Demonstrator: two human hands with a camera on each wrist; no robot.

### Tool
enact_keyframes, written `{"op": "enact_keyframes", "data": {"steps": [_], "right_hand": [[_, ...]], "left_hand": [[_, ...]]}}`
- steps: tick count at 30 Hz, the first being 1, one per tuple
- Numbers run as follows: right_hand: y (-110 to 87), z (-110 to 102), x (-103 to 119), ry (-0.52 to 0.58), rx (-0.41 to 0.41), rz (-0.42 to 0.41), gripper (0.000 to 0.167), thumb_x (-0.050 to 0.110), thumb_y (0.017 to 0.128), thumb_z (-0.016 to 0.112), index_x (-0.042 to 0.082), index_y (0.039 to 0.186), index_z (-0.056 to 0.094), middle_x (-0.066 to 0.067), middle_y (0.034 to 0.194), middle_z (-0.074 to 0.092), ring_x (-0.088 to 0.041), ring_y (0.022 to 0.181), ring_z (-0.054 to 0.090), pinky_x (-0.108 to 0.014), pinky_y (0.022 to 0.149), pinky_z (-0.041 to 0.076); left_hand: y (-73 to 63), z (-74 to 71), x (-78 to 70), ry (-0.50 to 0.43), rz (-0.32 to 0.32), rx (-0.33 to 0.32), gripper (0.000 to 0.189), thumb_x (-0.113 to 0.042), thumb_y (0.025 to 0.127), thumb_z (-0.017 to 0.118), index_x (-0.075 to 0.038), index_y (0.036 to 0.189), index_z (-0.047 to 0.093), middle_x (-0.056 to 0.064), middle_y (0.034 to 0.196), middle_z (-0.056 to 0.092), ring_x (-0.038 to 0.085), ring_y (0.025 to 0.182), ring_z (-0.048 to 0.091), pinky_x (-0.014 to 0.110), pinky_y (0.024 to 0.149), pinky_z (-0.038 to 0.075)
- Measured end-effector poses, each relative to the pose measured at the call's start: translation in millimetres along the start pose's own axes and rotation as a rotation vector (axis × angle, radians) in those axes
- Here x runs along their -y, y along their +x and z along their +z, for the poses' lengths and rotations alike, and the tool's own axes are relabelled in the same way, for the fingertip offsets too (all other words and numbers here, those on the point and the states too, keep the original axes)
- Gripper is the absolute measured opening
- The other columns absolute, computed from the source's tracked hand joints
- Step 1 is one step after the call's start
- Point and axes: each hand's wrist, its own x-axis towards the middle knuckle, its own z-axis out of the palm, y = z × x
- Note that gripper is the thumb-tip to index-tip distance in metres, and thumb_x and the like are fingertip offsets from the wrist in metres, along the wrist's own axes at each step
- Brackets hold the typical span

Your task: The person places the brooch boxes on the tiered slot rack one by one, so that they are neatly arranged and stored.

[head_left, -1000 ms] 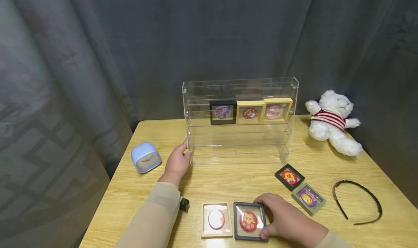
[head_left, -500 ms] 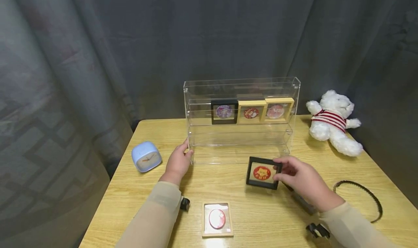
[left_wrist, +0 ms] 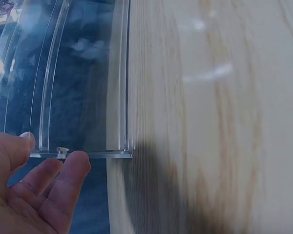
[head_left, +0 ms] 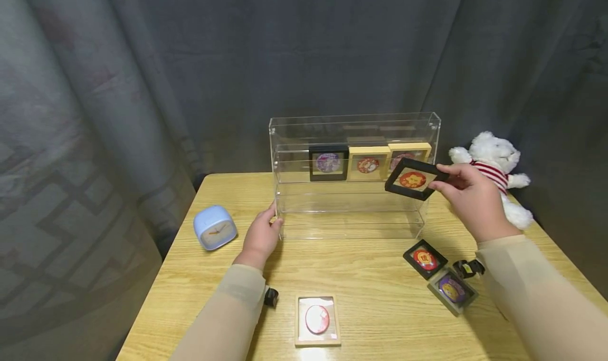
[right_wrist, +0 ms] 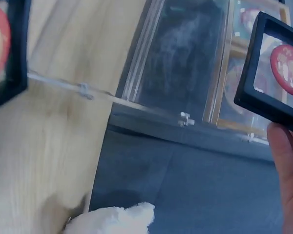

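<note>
A clear acrylic display rack (head_left: 351, 202) stands upright at the back of the table. Its left side edge is pinched between the thumb and fingers of my left hand (head_left: 261, 237); the left wrist view shows those fingertips (left_wrist: 77, 163) at the panel by a small metal fitting. My right hand (head_left: 475, 197) holds a black-framed badge case (head_left: 410, 179) by its right edge, raised and tilted in front of the rack's right end. Inside it is a red badge with a yellow figure. Behind it, a black-framed case (head_left: 328, 163) and two yellow-framed cases (head_left: 368, 163) stand on an upper tier.
A wood-framed case (head_left: 317, 321) lies at the front of the table. Right of centre lie another black case (head_left: 425, 259) and a grey-green case (head_left: 453, 291). A blue clock (head_left: 215, 227) sits at left, a white teddy bear (head_left: 494, 150) at back right. My right sleeve hides the headband.
My right hand has picked the black-framed case off the table and carried it up and right to the rack's upper right, tilting it. My left hand keeps its place on the rack.
</note>
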Motion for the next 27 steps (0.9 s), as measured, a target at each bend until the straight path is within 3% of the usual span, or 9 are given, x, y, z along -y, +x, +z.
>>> {"op": "enact_keyframes", "data": {"steps": [8,14,18,23,27], "right_hand": [[13.2,12.0,-9.7,-0.025,-0.046,0.004,0.04,0.02,0.088,0.078,0.01,0.126,0.069,-0.008,0.115,0.065,0.014,0.083,0.051,-0.009,0.07,0.04],[18.9,13.6,-15.4,-0.067,-0.037,-0.026,0.033,0.015,0.09,0.076,0.007,0.122,0.071,-0.011,0.115,0.061,-0.01,0.091,0.059,-0.009,0.072,0.04],[17.4,17.2,-19.8,-0.095,0.001,-0.051,0.023,0.01,0.092,0.073,0.003,0.113,0.073,-0.011,0.11,0.06,-0.024,0.091,0.059,-0.021,0.073,0.043],[14.8,23.3,-23.2,-0.152,0.041,-0.117,0.021,0.006,0.088,0.075,0.001,0.109,0.075,-0.012,0.108,0.061,-0.029,0.09,0.056,-0.042,0.073,0.044],[14.7,27.5,-24.4,-0.196,0.094,-0.162,0.021,0.004,0.087,0.076,0.0,0.108,0.075,-0.013,0.107,0.06,-0.032,0.086,0.057,-0.049,0.071,0.046]], "left_hand": [[-1.2,0.7,-0.2,0.001,-0.012,0.002,0.058,-0.024,0.102,0.058,-0.031,0.154,0.035,0.013,0.145,0.048,0.03,0.115,0.057,0.047,0.095,0.048],[-1.5,1.4,-2.2,0.0,-0.023,0.009,0.058,-0.025,0.102,0.058,-0.032,0.155,0.034,0.012,0.146,0.046,0.029,0.116,0.057,0.047,0.095,0.047],[-1.7,1.0,-2.9,-0.002,-0.028,0.008,0.058,-0.025,0.103,0.057,-0.032,0.155,0.034,0.012,0.146,0.047,0.03,0.116,0.056,0.048,0.095,0.047],[-1.4,0.9,-2.8,-0.002,-0.016,0.005,0.058,-0.024,0.103,0.057,-0.032,0.155,0.034,0.013,0.144,0.048,0.029,0.113,0.058,0.047,0.092,0.049],[-1.7,1.1,-1.5,-0.006,-0.016,0.003,0.058,-0.024,0.103,0.057,-0.031,0.155,0.034,0.013,0.146,0.047,0.031,0.118,0.056,0.049,0.096,0.047]]}}
